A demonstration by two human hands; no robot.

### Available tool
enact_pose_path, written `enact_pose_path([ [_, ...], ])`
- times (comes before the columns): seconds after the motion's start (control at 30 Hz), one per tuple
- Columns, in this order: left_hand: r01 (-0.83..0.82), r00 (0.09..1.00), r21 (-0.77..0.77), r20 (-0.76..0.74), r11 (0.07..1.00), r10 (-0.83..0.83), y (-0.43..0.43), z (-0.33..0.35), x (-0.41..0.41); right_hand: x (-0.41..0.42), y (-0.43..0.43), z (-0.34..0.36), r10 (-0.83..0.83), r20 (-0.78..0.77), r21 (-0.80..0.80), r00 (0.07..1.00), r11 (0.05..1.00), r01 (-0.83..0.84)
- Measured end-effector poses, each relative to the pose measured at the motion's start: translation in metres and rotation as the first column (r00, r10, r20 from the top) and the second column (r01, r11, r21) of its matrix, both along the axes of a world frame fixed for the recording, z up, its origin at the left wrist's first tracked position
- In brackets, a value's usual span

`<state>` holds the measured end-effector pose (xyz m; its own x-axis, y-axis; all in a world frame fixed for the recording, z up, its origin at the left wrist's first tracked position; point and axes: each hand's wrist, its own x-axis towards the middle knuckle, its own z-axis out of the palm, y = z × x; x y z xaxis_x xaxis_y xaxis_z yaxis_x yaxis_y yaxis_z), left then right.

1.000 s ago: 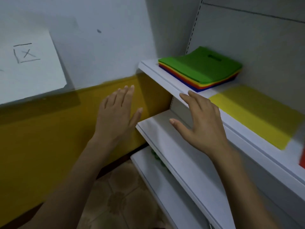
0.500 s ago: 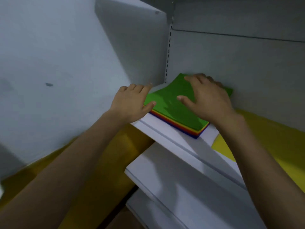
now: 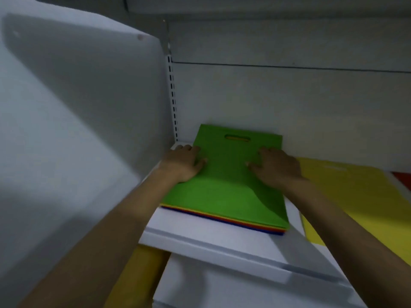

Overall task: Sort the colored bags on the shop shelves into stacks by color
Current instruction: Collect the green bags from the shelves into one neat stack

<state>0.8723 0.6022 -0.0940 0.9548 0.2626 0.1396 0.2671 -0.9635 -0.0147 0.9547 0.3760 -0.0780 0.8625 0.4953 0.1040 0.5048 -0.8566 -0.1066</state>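
We have both hands on the green bag [image 3: 224, 187] topping a mixed-colour stack [image 3: 222, 220] in the back left corner of the shelf [image 3: 200, 238]. Our right hand [image 3: 275, 165] lies flat, fingers spread; our left hand [image 3: 182, 162] sits over the bag's left edge, and we cannot tell whether it grips. A yellow bag [image 3: 355, 196] lies just beside.

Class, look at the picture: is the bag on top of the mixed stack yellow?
No, the top bag is green; a yellow bag lies apart to its right.
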Motion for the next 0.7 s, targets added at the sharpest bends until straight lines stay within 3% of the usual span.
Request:
enact_pose_path([
  [0.1, 0.080, 0.997, -0.007, -0.007, 0.997, -0.080, 0.012, 0.001, 0.016, -0.005, 0.016, -0.008, -0.142, -0.033, 0.011, 0.989, 0.990, 0.143],
  [0.17, 0.099, 0.994, -0.065, 0.053, 0.993, -0.096, 0.016, -0.009, 0.019, -0.011, 0.023, -0.017, -0.196, 0.035, -0.038, 0.980, 0.980, 0.197],
  [0.3, 0.033, 0.980, -0.276, 0.199, 0.961, 0.024, 0.019, -0.027, 0.018, -0.014, 0.024, -0.033, -0.273, 0.138, 0.016, 0.952, 0.962, 0.274],
  [0.47, -0.044, 0.983, -0.465, 0.140, 0.884, 0.122, 0.028, -0.037, 0.023, -0.010, 0.022, -0.038, -0.437, 0.054, 0.109, 0.898, 0.896, 0.430],
  [0.57, 0.020, 0.975, -0.514, 0.200, 0.858, 0.097, 0.028, -0.039, 0.020, -0.012, 0.021, -0.037, -0.419, 0.045, 0.186, 0.907, 0.895, 0.404],
  [0.7, 0.117, 0.954, -0.484, 0.297, 0.867, 0.037, 0.023, -0.036, 0.014, -0.017, 0.018, -0.033, -0.355, 0.168, 0.296, 0.919, 0.908, 0.297],
])
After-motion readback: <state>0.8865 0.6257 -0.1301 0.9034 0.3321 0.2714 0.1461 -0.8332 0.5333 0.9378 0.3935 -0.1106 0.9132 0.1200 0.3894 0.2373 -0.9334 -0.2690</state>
